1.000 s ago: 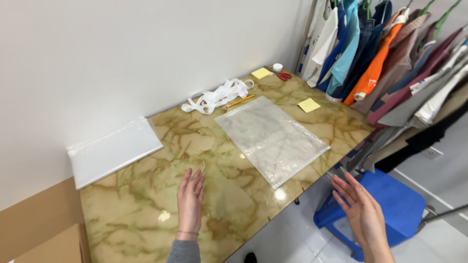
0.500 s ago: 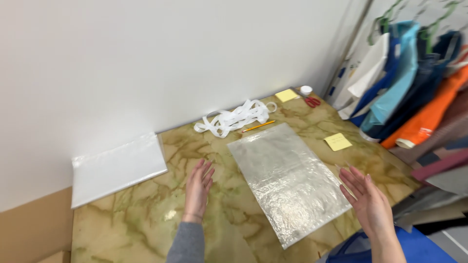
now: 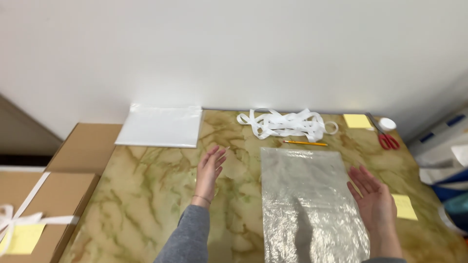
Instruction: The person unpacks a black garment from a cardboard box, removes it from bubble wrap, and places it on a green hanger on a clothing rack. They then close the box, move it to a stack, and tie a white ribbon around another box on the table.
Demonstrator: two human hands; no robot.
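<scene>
- Tabletop (image 3: 146, 195), marbled in tan and green, is carrying everything here and is running up to a white wall along its far edge.
- Clear plastic bag (image 3: 309, 204) is lying flat at the near edge, right of centre, wrinkled and glossy.
- White plastic sheet stack (image 3: 161, 126) is sitting at the far left corner, overhanging toward a cardboard box (image 3: 85, 148).
- White ribbon tangle (image 3: 285, 124) is lying along the far edge, with a yellow pencil (image 3: 304, 143) just in front of it.
- Left hand (image 3: 209, 170) is hovering flat beside the bag's left edge, fingers spread wide and holding nothing.
- Right hand (image 3: 373, 197) is hovering at the bag's right edge, fingers likewise wide and empty.
- Red-handled scissors (image 3: 385, 136) and two yellow sticky-note pads (image 3: 357, 121) (image 3: 404, 207) are lying near the right edge.
- Slick film on a polished top is likely to skate or crease if either palm is pressing unevenly; a sliding bag could also be pushed off the near edge.
</scene>
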